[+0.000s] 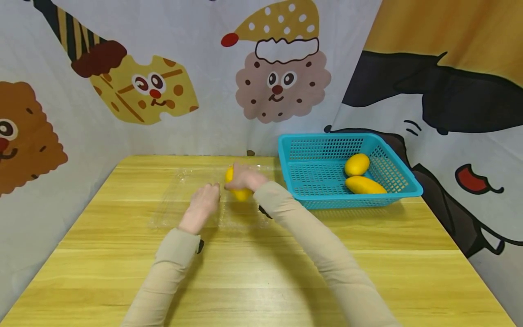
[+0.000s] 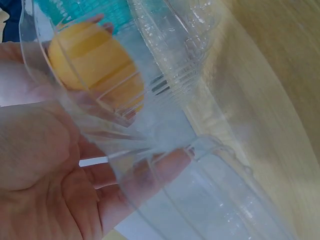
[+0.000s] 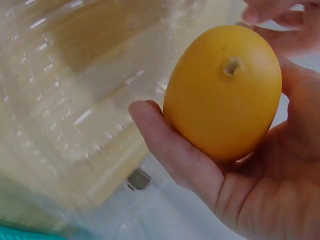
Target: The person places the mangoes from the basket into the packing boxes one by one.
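Observation:
An open clear plastic clamshell box [image 1: 173, 200] lies on the table, its two halves spread left and right. My left hand [image 1: 204, 200] is at the fold between them and pinches the plastic there; in the left wrist view its fingers [image 2: 167, 167] show through the clear wall. With fingers and thumb curled round it, my right hand [image 1: 244, 177] holds a yellow mango [image 3: 222, 95] over the box's right half. The mango's stem scar faces the right wrist camera. In the left wrist view it appears behind the clear plastic.
A turquoise plastic basket [image 1: 316, 179] stands at the back right of the wooden table [image 1: 245, 277]. Inside it are a rounder yellow fruit [image 1: 357, 165] and a longer yellow mango [image 1: 365, 185]. A printed cloth [image 1: 212, 131] hangs behind the table.

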A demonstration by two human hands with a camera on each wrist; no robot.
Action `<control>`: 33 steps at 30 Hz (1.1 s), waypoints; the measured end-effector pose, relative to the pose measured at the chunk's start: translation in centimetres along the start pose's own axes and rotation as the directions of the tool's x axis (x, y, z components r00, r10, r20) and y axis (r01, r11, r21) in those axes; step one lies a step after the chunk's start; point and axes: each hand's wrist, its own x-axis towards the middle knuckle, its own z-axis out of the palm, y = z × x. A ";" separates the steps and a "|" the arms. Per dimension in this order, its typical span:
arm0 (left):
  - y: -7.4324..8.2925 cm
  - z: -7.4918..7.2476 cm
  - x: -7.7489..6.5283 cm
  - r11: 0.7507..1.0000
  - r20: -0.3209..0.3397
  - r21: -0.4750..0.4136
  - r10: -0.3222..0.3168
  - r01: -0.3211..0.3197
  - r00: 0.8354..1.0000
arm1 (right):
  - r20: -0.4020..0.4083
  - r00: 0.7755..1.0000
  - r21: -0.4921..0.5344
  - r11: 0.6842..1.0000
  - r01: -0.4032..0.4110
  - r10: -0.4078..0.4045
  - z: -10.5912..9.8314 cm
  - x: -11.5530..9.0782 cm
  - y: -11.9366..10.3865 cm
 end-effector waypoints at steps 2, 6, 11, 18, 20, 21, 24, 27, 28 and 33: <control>0.0 0.0 0.0 1.000 0.000 -0.003 0.000 0.000 1.000 | 0.028 1.000 -0.031 1.000 -0.003 0.004 0.4 0.2 -0.1; 0.0 -0.1 0.0 1.000 0.013 -0.015 -0.004 0.004 1.000 | 0.071 0.997 -0.064 0.998 -0.002 0.006 0.9 0.5 -0.3; 0.1 -0.2 0.1 1.000 0.013 -0.013 -0.001 0.001 1.000 | 0.102 0.995 -0.025 1.000 -0.016 0.019 1.0 1.1 -0.3; 0.0 -0.2 0.0 1.000 0.004 -0.010 0.007 -0.007 1.000 | 0.096 0.995 0.104 0.994 -0.031 0.021 1.0 1.6 -0.1; 0.0 -0.2 -0.1 1.000 0.004 -0.008 0.008 -0.008 1.000 | 0.094 0.995 0.088 0.996 -0.031 0.023 0.8 1.4 -0.1; 0.0 -0.2 -0.1 1.000 0.006 -0.009 0.007 -0.007 1.000 | 0.091 0.996 0.057 0.998 -0.026 0.021 0.7 1.3 0.0; 0.0 -0.2 -0.1 1.000 0.013 -0.006 0.009 -0.009 1.000 | 0.057 0.998 -0.069 0.998 -0.001 0.005 0.4 0.9 0.0; 0.0 -0.2 -0.2 1.000 0.017 -0.011 0.013 -0.013 1.000 | 0.012 1.000 -0.214 0.976 0.029 -0.026 -0.2 0.5 0.0; -0.1 -0.2 -0.2 1.000 0.019 -0.017 0.013 -0.013 1.000 | 0.003 0.999 -0.245 0.969 0.033 -0.034 -0.4 0.3 0.0; -0.1 -0.2 -0.1 0.999 0.034 -0.049 0.008 -0.006 0.999 | -0.003 0.996 -0.331 0.940 0.079 -0.085 -1.8 -0.7 0.2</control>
